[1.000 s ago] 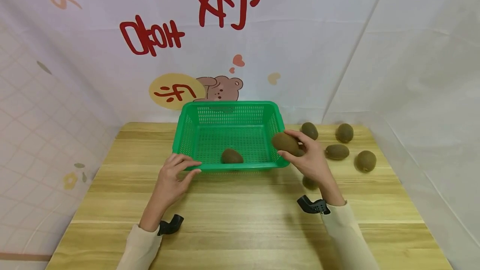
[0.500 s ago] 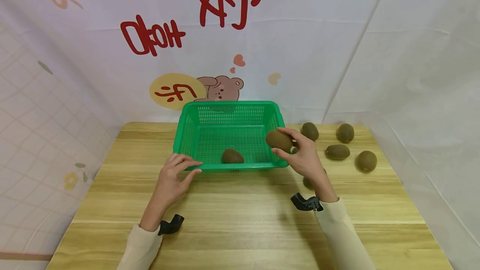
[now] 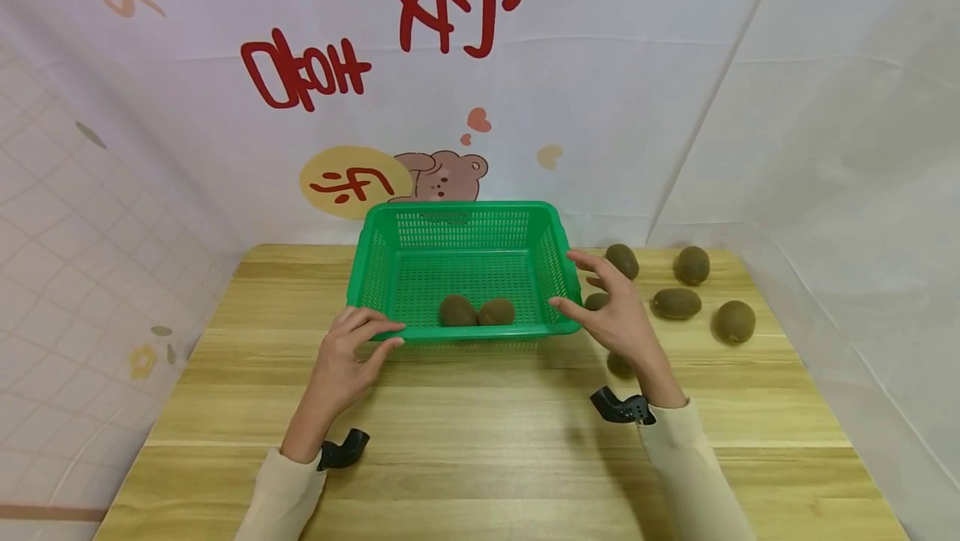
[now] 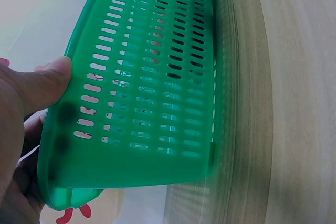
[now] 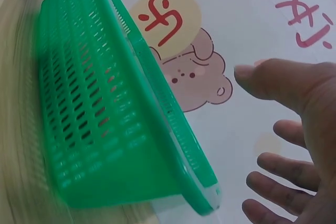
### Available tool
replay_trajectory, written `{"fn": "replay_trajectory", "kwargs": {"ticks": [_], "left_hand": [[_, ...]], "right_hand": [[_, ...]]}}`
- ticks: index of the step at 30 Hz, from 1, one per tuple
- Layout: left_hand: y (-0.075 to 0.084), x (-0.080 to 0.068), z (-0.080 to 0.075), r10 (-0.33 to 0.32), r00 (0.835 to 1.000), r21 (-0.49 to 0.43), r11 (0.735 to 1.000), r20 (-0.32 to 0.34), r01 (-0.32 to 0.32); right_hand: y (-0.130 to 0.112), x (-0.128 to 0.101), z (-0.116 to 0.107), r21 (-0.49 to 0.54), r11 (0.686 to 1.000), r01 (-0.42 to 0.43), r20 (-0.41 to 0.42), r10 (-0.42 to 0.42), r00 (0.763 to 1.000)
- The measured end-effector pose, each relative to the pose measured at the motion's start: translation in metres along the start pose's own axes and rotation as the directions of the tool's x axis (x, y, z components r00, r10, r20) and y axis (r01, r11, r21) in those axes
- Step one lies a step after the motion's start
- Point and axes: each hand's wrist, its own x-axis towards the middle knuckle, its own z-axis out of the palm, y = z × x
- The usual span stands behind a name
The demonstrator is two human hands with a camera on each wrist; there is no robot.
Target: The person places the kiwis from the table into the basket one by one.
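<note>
A green plastic basket point(image 3: 450, 332) with slotted walls stands on the wooden table, two brown kiwis point(image 3: 457, 311) lying side by side against its near wall. My left hand point(image 3: 351, 362) pinches the basket's near left corner. In the left wrist view the thumb point(image 4: 55, 77) lies on the outside of the rim, while the other fingers are partly hidden behind it. My right hand point(image 3: 611, 312) is at the basket's right rim with thumb and fingers spread and nothing between them. The right wrist view shows its fingers point(image 5: 283, 169) apart from the green rim.
Several loose kiwis point(image 3: 677, 303) lie on the table point(image 3: 480, 441) to the right of the basket, one of them point(image 3: 620, 366) under the right wrist. A white printed cloth point(image 3: 600, 91) hangs behind the table. Black camera mounts point(image 3: 345, 449) sit on both wrists.
The kiwi in my right hand was moved left over the basket and let go; it now lies beside the other one inside. The right hand drew back slightly right. The left hand stayed put.
</note>
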Motion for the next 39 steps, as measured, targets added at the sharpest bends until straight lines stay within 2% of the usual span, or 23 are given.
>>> {"fn": "replay_trajectory", "kwargs": {"ticks": [7, 15, 22, 32, 39], "left_hand": [[-0.001, 0.0, 0.001, 0.002, 1.0, 0.003, 1.0, 0.0, -0.002], [-0.002, 0.0, 0.001, -0.015, 1.0, 0.002, 1.0, 0.007, 0.015], [-0.001, 0.0, 0.001, 0.001, 1.0, 0.005, 1.0, -0.004, -0.001], [-0.002, 0.0, 0.001, -0.05, 0.998, -0.002, 0.999, 0.026, 0.05], [-0.002, 0.0, 0.001, -0.036, 0.999, 0.009, 0.999, 0.014, 0.036]], "right_hand": [[0.01, -0.006, -0.01, -0.053, 0.999, 0.0, 0.047, 0.003, 0.999], [0.024, -0.016, -0.023, -0.12, 0.991, -0.057, 0.079, 0.067, 0.995], [0.041, -0.027, -0.032, -0.149, 0.983, -0.107, 0.067, 0.118, 0.991], [0.06, -0.048, -0.041, -0.19, 0.967, -0.17, 0.066, 0.185, 0.98], [0.075, -0.062, -0.042, -0.204, 0.96, -0.194, 0.062, 0.211, 0.976]]}}
